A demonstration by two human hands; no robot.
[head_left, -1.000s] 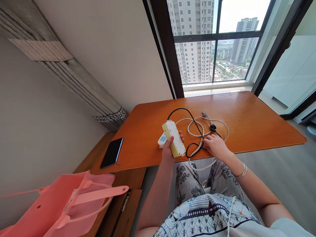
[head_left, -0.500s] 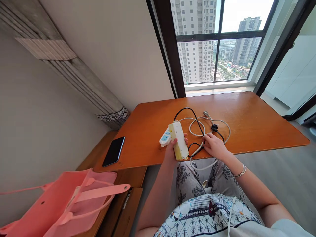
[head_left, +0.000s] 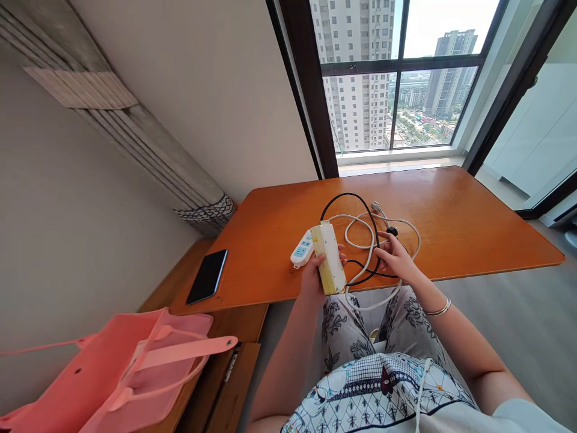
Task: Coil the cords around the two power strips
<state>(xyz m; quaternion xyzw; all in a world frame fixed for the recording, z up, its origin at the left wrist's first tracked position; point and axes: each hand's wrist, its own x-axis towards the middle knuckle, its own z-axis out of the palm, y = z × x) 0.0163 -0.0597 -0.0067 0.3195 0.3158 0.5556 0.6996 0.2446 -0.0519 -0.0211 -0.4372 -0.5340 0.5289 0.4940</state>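
Note:
My left hand (head_left: 314, 273) is wrapped around a yellowed white power strip (head_left: 332, 258), tilted above the table's near edge. A black cord (head_left: 349, 193) arches away from its far end. With closed fingers, my right hand (head_left: 396, 260) grips that cord to the right of the strip. Close beyond these fingers is a black plug (head_left: 392, 231). A second, white power strip with blue sockets (head_left: 301, 249) lies on the table, partly hidden behind the held one. A white cord (head_left: 417, 231) loops around the black one, and a grey plug (head_left: 375, 206) lies farther back.
The orange-brown wooden table (head_left: 478, 228) reaches to the window. A dark-screened tablet (head_left: 207, 276) lies at its left end. Below on the left, a pink bag (head_left: 121, 367) rests on a wooden bench. The white cord hangs over the near edge above my lap.
My right hand has moved slightly right and away from the strip, drawing the black cord into a wider loop. My left hand and the held power strip have shifted slightly right.

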